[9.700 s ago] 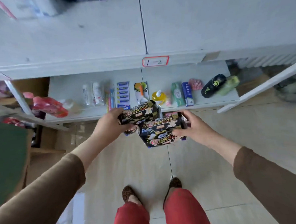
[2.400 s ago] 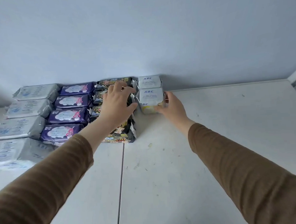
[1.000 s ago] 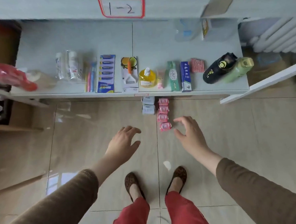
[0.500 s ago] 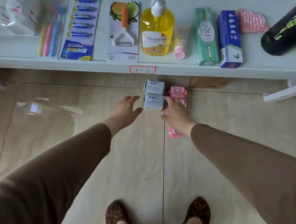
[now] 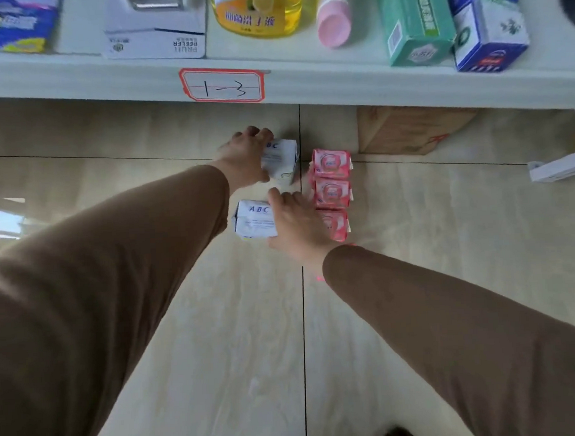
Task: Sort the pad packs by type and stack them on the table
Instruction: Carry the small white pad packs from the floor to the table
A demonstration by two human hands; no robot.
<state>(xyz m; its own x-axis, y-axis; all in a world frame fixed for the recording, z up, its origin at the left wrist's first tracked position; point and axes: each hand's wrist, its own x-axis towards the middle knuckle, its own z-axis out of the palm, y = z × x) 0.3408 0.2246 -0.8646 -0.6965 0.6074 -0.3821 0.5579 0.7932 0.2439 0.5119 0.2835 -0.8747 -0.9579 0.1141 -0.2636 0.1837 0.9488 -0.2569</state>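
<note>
Left hand (image 5: 246, 160) gripping far white pack (image 5: 281, 161); right hand (image 5: 296, 227) gripping near white pack (image 5: 254, 219), both on floor (image 5: 219, 338) beside pink packs (image 5: 332, 182).

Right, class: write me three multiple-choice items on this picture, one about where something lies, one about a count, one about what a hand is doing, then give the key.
1. Where do the pink packs lie?
A. on the shelf
B. on the floor, right of the white packs
C. in a box

2. How many white packs marked ABC show?
A. one
B. two
C. four

3. What is the left hand doing?
A. gripping the far white pack
B. hanging idle
C. holding the yellow bottle

Key: 1 B, they sit in a row on the floor tiles; 2 B, the second is the near white pack at the right hand; 3 A, its fingers curl round that pack.
</note>
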